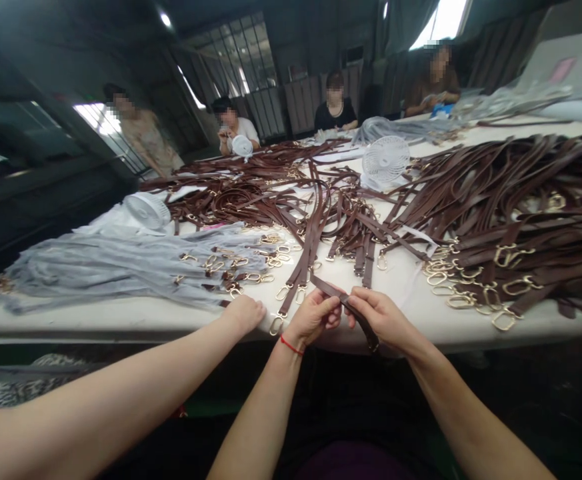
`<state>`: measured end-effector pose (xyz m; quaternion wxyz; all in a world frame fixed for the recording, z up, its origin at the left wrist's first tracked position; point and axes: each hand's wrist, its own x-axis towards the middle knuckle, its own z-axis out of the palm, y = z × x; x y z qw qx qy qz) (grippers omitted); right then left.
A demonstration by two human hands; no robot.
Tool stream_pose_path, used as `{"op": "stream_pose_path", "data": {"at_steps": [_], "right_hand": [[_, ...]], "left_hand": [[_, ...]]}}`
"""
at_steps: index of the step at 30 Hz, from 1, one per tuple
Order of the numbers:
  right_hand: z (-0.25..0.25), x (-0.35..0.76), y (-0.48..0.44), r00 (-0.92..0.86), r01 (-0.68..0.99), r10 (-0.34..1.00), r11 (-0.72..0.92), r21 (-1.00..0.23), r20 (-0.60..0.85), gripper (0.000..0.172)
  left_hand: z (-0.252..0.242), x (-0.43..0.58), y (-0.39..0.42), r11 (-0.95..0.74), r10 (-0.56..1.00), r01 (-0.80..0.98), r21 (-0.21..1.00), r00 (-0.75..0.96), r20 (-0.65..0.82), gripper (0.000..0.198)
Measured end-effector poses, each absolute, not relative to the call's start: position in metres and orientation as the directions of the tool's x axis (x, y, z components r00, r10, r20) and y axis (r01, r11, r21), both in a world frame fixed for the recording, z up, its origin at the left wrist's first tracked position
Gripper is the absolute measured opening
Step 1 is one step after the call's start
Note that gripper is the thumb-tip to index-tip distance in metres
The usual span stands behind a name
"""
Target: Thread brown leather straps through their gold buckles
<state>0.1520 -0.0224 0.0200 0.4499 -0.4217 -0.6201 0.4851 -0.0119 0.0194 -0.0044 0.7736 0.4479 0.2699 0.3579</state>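
Note:
A brown leather strap (329, 288) runs between my two hands at the table's front edge. My left hand (315, 315), with a red cord at the wrist, pinches it between thumb and fingers. Close beside it, my right hand (378, 315) grips the same strap, and a dark end (368, 331) with a small metal piece hangs below. More brown straps (311, 243) lie just beyond, with gold-coloured snap hooks (277, 325) near my left hand. The far end of the held strap merges with these, so I cannot tell where it stops.
Another person's hand (245, 313) rests at the table edge left of mine. Grey-wrapped straps (115, 267) lie left, and a large pile of brown straps (511, 193) right. White fans (385, 160) stand on the table (395, 283). Several people are around the far side.

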Motion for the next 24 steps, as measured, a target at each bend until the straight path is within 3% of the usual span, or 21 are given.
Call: {"op": "stream_pose_path", "data": {"at_steps": [6,11,24], "right_hand": [[0.009,0.159,-0.018,-0.360,0.152,0.932,0.096,-0.984,0.035,0.043],[-0.013,0.173,-0.012,-0.376,0.243,0.927,0.110,-0.964,0.011,0.048],[-0.042,0.179,-0.019,-0.300,0.078,0.945,-0.110,-0.991,-0.129,0.048]], "left_hand": [[-0.010,-0.006,0.006,0.366,0.832,-0.477,0.800,0.553,-0.050,0.046],[-0.010,0.000,0.007,0.304,0.848,-0.411,0.859,0.528,-0.047,0.039],[-0.005,0.015,-0.006,0.054,0.911,-0.160,0.986,0.412,0.016,0.044]]}}
